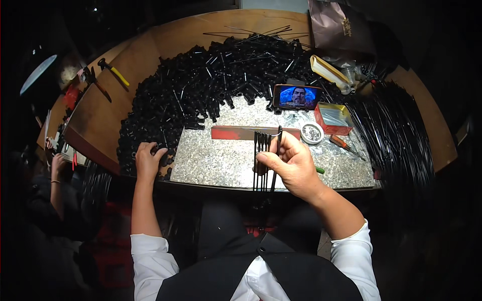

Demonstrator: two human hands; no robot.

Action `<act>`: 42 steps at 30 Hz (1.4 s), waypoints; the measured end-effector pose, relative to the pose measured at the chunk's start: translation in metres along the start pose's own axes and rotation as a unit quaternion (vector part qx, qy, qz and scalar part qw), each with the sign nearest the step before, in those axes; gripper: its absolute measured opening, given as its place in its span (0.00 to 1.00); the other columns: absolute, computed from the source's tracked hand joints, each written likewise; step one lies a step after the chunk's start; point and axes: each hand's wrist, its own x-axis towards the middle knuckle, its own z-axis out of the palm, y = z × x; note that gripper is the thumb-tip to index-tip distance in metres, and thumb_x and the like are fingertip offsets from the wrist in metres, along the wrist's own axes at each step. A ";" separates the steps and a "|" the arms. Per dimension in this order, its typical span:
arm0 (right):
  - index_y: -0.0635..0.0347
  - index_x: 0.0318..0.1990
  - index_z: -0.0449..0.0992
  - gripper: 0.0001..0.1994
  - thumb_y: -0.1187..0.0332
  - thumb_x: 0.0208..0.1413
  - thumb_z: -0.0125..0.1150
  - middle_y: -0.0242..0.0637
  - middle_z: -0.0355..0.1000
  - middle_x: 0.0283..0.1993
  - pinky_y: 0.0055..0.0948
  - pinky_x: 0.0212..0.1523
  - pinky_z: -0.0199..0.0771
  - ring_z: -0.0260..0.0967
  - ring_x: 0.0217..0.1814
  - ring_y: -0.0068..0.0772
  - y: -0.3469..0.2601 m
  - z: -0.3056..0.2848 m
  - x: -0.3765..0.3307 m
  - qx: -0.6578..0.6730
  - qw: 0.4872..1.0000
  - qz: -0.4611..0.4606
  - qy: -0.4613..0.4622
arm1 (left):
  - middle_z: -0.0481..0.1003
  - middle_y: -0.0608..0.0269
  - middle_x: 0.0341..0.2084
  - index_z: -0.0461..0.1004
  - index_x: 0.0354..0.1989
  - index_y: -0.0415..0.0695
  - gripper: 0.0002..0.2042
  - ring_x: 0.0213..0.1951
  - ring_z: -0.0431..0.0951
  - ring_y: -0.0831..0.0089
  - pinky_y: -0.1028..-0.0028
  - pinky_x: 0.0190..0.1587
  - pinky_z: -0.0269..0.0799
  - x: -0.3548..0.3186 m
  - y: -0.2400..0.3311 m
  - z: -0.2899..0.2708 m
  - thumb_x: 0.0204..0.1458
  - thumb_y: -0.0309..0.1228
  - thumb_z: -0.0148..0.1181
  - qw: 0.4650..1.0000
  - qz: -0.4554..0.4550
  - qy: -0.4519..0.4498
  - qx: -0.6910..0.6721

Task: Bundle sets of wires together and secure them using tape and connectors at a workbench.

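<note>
Above the near part of a speckled stone slab [206,165], my right hand [301,168] is closed, pinching a row of thin black rods [257,155]. These hang downward side by side, and a thin curved wire seems to run across their upper ends. My left hand [148,158] rests at the near left edge of a big heap of short black tubular parts [155,105]. Its thumb and fingers are apart, with nothing visible between them; the fingertips are partly lost against the dark parts. Behind the rods lies a reddish bar [228,132].
A phone [297,96] playing a video stands before the heap. Right of it are a small white dish [312,133], a red tin [335,116], an orange-handled tool [344,145] and long black rods [396,130]. Wooden walls [103,118] edge the table; another person's arm [57,185] shows at left.
</note>
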 end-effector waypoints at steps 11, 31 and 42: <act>0.59 0.32 0.64 0.08 0.76 0.55 0.60 0.28 0.69 0.29 0.17 0.34 0.69 0.67 0.31 0.13 -0.003 0.010 0.002 -0.012 0.997 0.001 -0.073 | 0.74 0.64 0.35 0.72 0.44 0.37 0.09 0.33 0.76 0.79 0.80 0.38 0.72 0.016 0.069 -0.005 0.55 0.23 0.55 0.901 -0.064 -0.010 -0.430; 0.65 0.42 0.66 0.09 0.75 0.56 0.58 0.34 0.71 0.33 0.25 0.37 0.76 0.73 0.33 0.24 0.019 0.008 0.021 0.047 0.994 0.024 -0.096 | 0.72 0.56 0.49 0.69 0.53 0.35 0.17 0.45 0.75 0.75 0.76 0.50 0.71 -0.004 0.188 -0.016 0.54 0.20 0.54 0.615 -0.039 -0.248 -0.748; 0.66 0.49 0.66 0.14 0.74 0.57 0.56 0.34 0.72 0.34 0.25 0.35 0.76 0.74 0.33 0.26 0.019 0.006 0.021 0.042 0.994 0.024 -0.098 | 0.73 0.57 0.44 0.70 0.49 0.35 0.15 0.44 0.74 0.75 0.76 0.51 0.70 -0.006 0.196 -0.018 0.52 0.17 0.56 0.618 -0.013 -0.223 -0.754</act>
